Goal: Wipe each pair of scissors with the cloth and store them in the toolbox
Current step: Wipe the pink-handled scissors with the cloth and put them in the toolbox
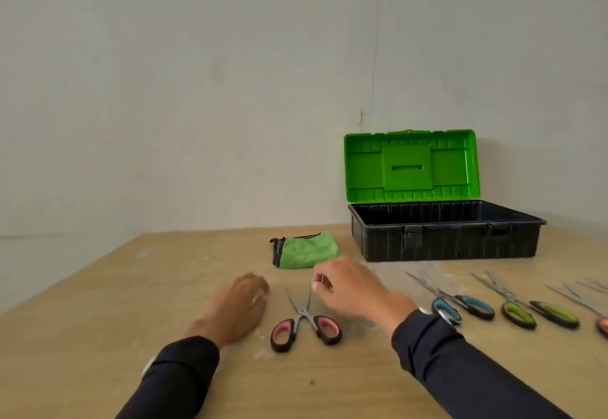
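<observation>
From the head view I see my left hand [241, 303] resting relaxed on the wooden tabletop [98, 336], grasping nothing. My right hand [348, 285] hovers, fingers loosely curled, empty. Between them lie pink-handled steel scissors [304, 321], blades apart. Beyond my right hand sit a folded green cloth [304, 250] and an open black plastic toolbox with a green lid [444, 237].

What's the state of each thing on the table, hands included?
toolbox: lid open, nothing visible inside
cloth: folded, untouched
pink scissors: blades open, flat
blue scissors: blades open, flat
green scissors: blades open, flat
left hand: resting on table, empty
right hand: above pink scissors, empty
</observation>
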`<state>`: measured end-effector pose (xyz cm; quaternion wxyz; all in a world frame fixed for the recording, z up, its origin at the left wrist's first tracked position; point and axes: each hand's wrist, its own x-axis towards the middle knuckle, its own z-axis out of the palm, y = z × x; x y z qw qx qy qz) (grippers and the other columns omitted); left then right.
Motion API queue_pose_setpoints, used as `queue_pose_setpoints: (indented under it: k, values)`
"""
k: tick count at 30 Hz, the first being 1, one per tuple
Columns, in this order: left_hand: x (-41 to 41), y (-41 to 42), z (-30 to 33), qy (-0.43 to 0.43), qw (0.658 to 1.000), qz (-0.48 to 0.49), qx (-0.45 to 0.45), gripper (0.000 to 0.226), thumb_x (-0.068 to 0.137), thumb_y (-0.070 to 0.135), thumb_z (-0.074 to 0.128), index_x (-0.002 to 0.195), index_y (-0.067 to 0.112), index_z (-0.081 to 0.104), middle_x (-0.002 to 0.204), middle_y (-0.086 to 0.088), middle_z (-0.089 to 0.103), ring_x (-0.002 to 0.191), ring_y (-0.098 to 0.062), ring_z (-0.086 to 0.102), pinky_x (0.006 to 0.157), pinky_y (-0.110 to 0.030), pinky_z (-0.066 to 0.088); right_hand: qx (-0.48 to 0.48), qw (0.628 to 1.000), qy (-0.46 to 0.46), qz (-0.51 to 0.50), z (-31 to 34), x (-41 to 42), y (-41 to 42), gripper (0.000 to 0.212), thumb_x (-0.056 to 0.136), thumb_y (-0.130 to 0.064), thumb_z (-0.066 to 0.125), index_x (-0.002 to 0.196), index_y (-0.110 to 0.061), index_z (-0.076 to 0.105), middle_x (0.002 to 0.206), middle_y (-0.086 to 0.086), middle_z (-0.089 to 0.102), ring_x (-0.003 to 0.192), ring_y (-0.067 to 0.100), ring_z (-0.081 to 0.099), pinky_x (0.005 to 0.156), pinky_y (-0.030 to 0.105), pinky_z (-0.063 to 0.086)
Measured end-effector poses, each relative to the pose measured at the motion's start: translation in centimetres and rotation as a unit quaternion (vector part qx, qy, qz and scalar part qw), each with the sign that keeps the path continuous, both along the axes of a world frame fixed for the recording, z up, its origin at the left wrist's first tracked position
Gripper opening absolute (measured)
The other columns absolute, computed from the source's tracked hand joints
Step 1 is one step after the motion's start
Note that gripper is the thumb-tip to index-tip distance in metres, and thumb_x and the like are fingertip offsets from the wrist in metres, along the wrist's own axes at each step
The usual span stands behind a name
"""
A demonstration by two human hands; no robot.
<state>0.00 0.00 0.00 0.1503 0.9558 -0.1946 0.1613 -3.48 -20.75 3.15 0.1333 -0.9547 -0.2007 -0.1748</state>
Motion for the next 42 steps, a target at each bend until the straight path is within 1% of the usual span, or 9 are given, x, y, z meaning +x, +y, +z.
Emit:
queue_pose_setpoints:
  k: [10, 16, 21, 25, 28, 32, 38, 40, 42]
  values:
    - [1.2, 0.5, -1.2, 0.012, 0.999, 0.006, -0.046, 0.03, 0.094, 0.027, 0.044, 0.121, 0.021, 0.052, 0.128, 0.002, 0.053, 0.115, -0.012, 0.049, 0.097, -0.022, 0.037, 0.061, 0.998, -0.03, 0.002, -3.1, 0.1, 1.0, 0.032, 0.09, -0.042, 0.046, 0.071, -0.019, 0.057, 0.07, -0.007, 0.056, 0.067, 0.011, 0.053, 0.059, 0.025, 0.044]
    - [0.8, 0.5, -0.9, 0.01, 0.999, -0.005, -0.048, 0.029, 0.092, 0.024, 0.046, 0.12, 0.018, 0.054, 0.126, -0.001, 0.055, 0.114, -0.016, 0.05, 0.095, -0.024, 0.036, 0.058, 0.997, -0.033, 0.024, -2.5, -1.5, 1.2, 0.027, 0.079, -0.044, 0.058, 0.071, -0.02, 0.065, 0.073, -0.012, 0.059, 0.079, 0.01, 0.051, 0.069, 0.028, 0.038]
    - [0.6, 0.6, -0.9, 0.008, 0.999, -0.013, -0.042, 0.028, 0.093, 0.024, 0.046, 0.119, 0.017, 0.054, 0.125, -0.001, 0.056, 0.113, -0.015, 0.051, 0.095, -0.024, 0.037, 0.062, 0.998, -0.03, -0.009, -2.7, -1.5, 1.6, 0.017, 0.08, -0.031, 0.059, 0.069, -0.019, 0.062, 0.075, -0.01, 0.062, 0.084, 0.009, 0.051, 0.078, 0.028, 0.042]
    - [0.7, 0.5, -0.8, -0.051, 0.997, -0.025, -0.05, 0.021, 0.092, 0.025, 0.046, 0.106, 0.02, 0.061, 0.112, 0.003, 0.061, 0.104, -0.015, 0.055, 0.093, -0.033, 0.043, 0.139, 0.989, -0.027, -0.048, -2.8, -0.9, 1.8, 0.016, 0.084, -0.028, 0.057, 0.073, -0.017, 0.061, 0.072, -0.008, 0.063, 0.073, 0.008, 0.058, 0.07, 0.03, 0.054]
    - [-0.1, -0.4, -0.2, -0.116, 0.987, -0.072, -0.087, 0.036, 0.09, 0.039, 0.036, 0.092, 0.019, 0.065, 0.091, 0.006, 0.065, 0.085, -0.011, 0.056, 0.077, -0.031, 0.046, 0.227, 0.971, 0.002, -0.068, -2.4, -0.4, 2.0, 0.016, 0.086, -0.028, 0.059, 0.076, -0.016, 0.061, 0.068, -0.006, 0.062, 0.065, 0.01, 0.06, 0.063, 0.03, 0.055]
    - [-1.2, -1.7, 0.6, -0.107, 0.975, -0.134, -0.141, 0.046, 0.086, 0.047, 0.033, 0.086, 0.016, 0.066, 0.078, 0.006, 0.065, 0.073, -0.003, 0.055, 0.066, -0.02, 0.044, 0.402, 0.91, 0.068, -0.076, -1.5, -0.3, 1.9, 0.016, 0.088, -0.026, 0.06, 0.083, -0.012, 0.064, 0.075, -0.003, 0.066, 0.062, 0.006, 0.064, 0.06, 0.022, 0.054]
    - [-1.7, -3.1, 1.0, -0.104, 0.964, -0.121, -0.214, 0.012, 0.084, 0.03, 0.061, 0.088, 0.02, 0.068, 0.072, 0.012, 0.066, 0.074, -0.004, 0.059, 0.063, -0.008, 0.041, 0.588, 0.791, 0.162, -0.044, -0.7, -0.1, 1.7, 0.017, 0.087, -0.021, 0.063, 0.091, -0.005, 0.065, 0.073, 0.001, 0.062, 0.061, 0.008, 0.058, 0.057, 0.02, 0.048]
    - [-1.9, -3.4, 1.3, -0.107, 0.958, -0.109, -0.243, 0.009, 0.084, 0.02, 0.064, 0.09, 0.017, 0.07, 0.072, 0.011, 0.067, 0.074, -0.003, 0.06, 0.062, -0.01, 0.044, 0.654, 0.736, 0.169, -0.032, -0.1, -0.1, 1.3, 0.018, 0.082, -0.016, 0.068, 0.093, -0.002, 0.065, 0.07, 0.002, 0.061, 0.061, 0.01, 0.056, 0.059, 0.02, 0.048]
    - [-2.1, -3.7, 1.7, -0.112, 0.949, -0.097, -0.279, 0.012, 0.083, 0.016, 0.066, 0.092, 0.017, 0.072, 0.074, 0.011, 0.068, 0.076, -0.003, 0.061, 0.063, -0.013, 0.048, 0.736, 0.654, 0.177, -0.02, 0.7, -0.2, 0.9, 0.021, 0.076, -0.008, 0.073, 0.093, 0.0, 0.064, 0.069, 0.005, 0.061, 0.059, 0.01, 0.056, 0.057, 0.018, 0.05]
